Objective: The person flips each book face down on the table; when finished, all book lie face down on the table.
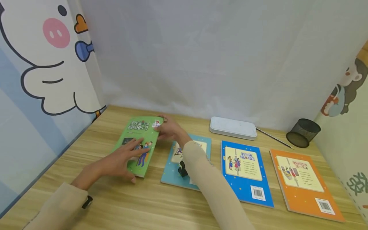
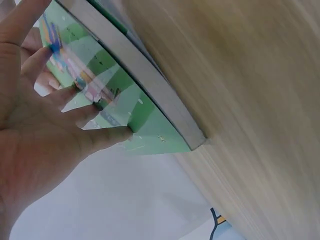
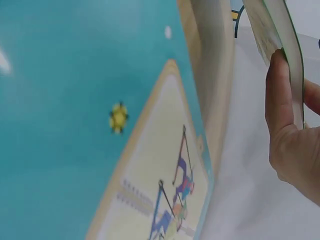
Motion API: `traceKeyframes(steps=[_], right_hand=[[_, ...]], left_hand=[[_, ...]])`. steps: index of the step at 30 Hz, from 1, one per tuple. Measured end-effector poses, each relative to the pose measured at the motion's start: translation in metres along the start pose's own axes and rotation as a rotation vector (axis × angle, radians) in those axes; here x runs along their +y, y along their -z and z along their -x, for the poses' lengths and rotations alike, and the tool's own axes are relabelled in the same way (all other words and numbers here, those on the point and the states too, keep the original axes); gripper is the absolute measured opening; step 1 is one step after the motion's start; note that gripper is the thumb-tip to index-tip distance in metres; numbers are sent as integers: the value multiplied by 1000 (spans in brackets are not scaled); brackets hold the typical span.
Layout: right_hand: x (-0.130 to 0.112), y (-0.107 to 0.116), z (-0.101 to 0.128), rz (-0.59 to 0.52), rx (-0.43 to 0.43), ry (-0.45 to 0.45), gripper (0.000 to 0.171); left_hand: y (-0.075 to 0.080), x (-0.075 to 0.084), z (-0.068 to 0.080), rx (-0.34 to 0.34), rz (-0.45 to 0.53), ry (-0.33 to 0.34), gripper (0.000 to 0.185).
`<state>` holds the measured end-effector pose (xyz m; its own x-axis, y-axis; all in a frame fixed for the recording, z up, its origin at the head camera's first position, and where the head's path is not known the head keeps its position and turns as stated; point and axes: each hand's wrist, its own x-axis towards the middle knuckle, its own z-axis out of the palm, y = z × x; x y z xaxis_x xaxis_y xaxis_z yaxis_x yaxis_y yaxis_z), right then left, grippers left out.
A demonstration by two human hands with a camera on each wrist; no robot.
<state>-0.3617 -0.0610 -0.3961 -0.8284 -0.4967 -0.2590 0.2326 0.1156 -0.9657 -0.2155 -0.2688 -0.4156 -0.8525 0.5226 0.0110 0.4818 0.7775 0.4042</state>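
Note:
A green book [image 1: 138,133] with a cartoon cover stands at the left of the table. My right hand [image 1: 172,128] pinches its upper right corner, with the thumb on the cover side. Spread across the cover's lower part, my left hand [image 1: 116,163] touches it with straight fingers. In the left wrist view the page edges of the green book [image 2: 150,92] face the wood, with a narrow gap visible. The right wrist view has the right hand [image 3: 295,150] with fingers and thumb on either side of the book's edge [image 3: 289,45].
To the right lie a light-blue book [image 1: 172,172], partly under my right forearm, a blue book [image 1: 247,195] and an orange book [image 1: 299,201]. Behind them are a pale pencil case [image 1: 233,128], a pencil [image 1: 274,138] and a black mesh cup [image 1: 304,132].

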Motion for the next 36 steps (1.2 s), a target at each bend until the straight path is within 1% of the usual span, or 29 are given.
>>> traceKeyframes(steps=[3, 8, 11, 15, 17, 21, 25, 29, 32, 34, 36], right_hand=[[-3, 5, 2, 5, 6, 16, 72], [-10, 12, 6, -30, 39, 25, 69], [-17, 14, 10, -67, 58, 25, 69], [-29, 16, 15, -103, 78, 23, 63], [-35, 16, 18, -101, 91, 21, 60], [-43, 15, 21, -96, 118, 16, 55], [-48, 18, 25, -90, 130, 19, 51], [-53, 21, 30, -88, 149, 17, 49], [-57, 23, 32, -102, 164, 19, 49], [-58, 23, 33, -110, 168, 25, 48], [-59, 23, 34, -112, 174, 30, 47]], left_hand=[[-3, 2, -3, 33, -6, -18, 112], [-6, 8, -7, 75, -13, -30, 117], [-5, 14, -10, 107, -30, -42, 120], [-2, 21, -14, 159, -47, -48, 119], [0, 23, -15, 187, -50, -57, 116], [1, 28, -16, 242, -71, -97, 109], [2, 35, -17, 281, -84, -125, 104], [4, 41, -18, 328, -101, -152, 90], [6, 44, -19, 371, -105, -160, 78], [7, 45, -20, 396, -105, -157, 75], [8, 46, -20, 409, -84, -157, 74]])
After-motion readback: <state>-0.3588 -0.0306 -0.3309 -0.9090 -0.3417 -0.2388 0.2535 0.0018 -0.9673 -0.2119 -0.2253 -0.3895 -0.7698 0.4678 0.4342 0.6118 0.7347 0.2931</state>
